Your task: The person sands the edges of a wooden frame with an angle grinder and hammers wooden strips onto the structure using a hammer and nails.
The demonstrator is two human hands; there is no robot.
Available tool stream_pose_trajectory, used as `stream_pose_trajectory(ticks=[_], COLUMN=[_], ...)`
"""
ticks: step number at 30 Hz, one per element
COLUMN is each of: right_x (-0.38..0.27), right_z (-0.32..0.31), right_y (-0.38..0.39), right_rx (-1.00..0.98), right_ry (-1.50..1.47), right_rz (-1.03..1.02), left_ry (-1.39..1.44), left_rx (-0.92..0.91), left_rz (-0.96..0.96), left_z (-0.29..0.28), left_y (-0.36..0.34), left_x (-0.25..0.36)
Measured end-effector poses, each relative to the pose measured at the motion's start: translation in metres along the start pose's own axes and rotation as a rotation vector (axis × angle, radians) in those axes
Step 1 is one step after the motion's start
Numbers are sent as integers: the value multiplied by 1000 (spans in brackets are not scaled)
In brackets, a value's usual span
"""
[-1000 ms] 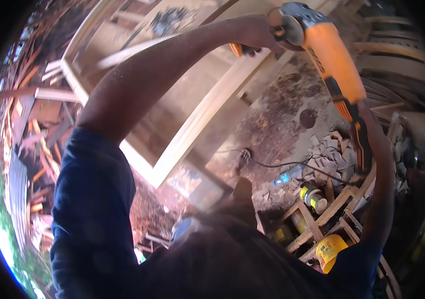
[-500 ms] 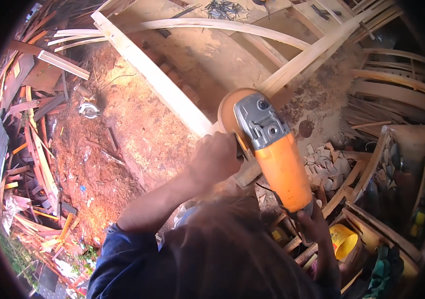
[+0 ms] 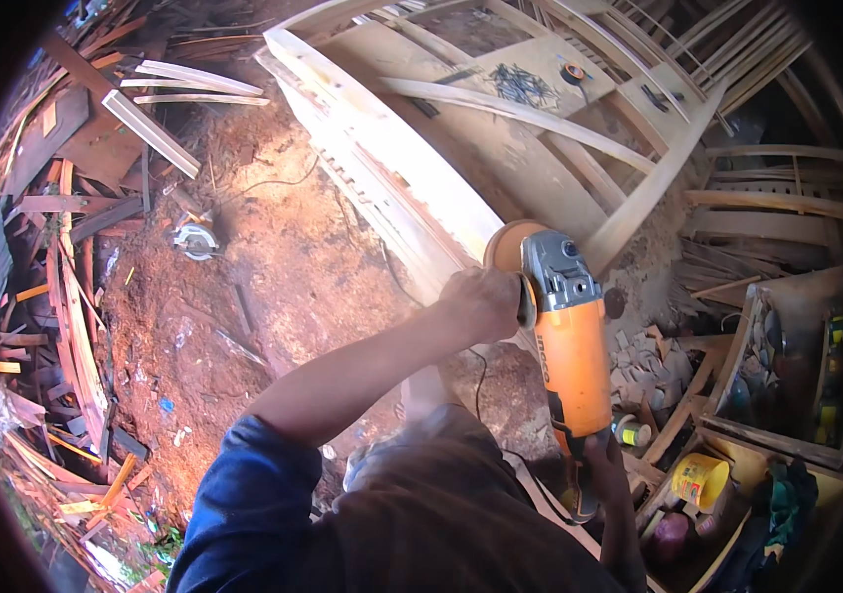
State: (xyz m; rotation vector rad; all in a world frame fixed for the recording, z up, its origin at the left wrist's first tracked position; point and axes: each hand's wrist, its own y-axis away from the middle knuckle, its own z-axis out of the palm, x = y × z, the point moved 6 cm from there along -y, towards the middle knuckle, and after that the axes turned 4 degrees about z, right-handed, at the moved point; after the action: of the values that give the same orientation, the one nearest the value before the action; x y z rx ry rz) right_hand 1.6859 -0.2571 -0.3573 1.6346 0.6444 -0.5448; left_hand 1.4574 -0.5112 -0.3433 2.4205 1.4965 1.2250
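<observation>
An orange and grey angle grinder (image 3: 575,361) is held in both hands, its body running from my right hand up to the head. My left hand (image 3: 481,306) is closed around the side handle by the grinder's head. Lower down, my right hand (image 3: 603,472) wraps the rear grip, partly in shadow. The round brown disc (image 3: 512,245) lies at the near end of a pale wooden beam (image 3: 392,148), the side of a large wooden frame; whether it touches the wood I cannot tell. A curved slat (image 3: 530,121) crosses the frame.
A circular saw (image 3: 195,240) sits on the sawdust-covered ground at left. Wood offcuts (image 3: 76,296) pile up beyond it. Dark nail-like pieces (image 3: 520,85) lie on a panel inside the frame. At right are a yellow bucket (image 3: 700,480) and a wooden box (image 3: 777,445). A cord (image 3: 481,385) trails nearby.
The view has shifted, showing more of the frame's side. Grinder and both hands appear farther right and lower in the picture, the disc still at the beam's near end.
</observation>
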Motion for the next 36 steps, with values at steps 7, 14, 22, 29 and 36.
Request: stream_pose_trajectory(ticks=[7, 14, 22, 29, 36], right_x=[-104, -234, -393, -497, -559], right_z=[151, 304, 499, 728, 890], right_y=[-54, -143, -229, -288, -373], right_rx=[14, -51, -24, -230, -370], right_ry=[-37, 96, 372, 476, 666], right_rz=[-10, -240, -477, -461, -308], left_ry=[-61, -152, -186, 48, 220], left_rx=[74, 67, 268, 574, 664], left_rz=[-42, -52, 34, -190, -316], left_z=[-120, -262, -417, -529, -625], left_y=[5, -22, -8, 108, 181], left_x=[-132, -296, -514, -734, -897])
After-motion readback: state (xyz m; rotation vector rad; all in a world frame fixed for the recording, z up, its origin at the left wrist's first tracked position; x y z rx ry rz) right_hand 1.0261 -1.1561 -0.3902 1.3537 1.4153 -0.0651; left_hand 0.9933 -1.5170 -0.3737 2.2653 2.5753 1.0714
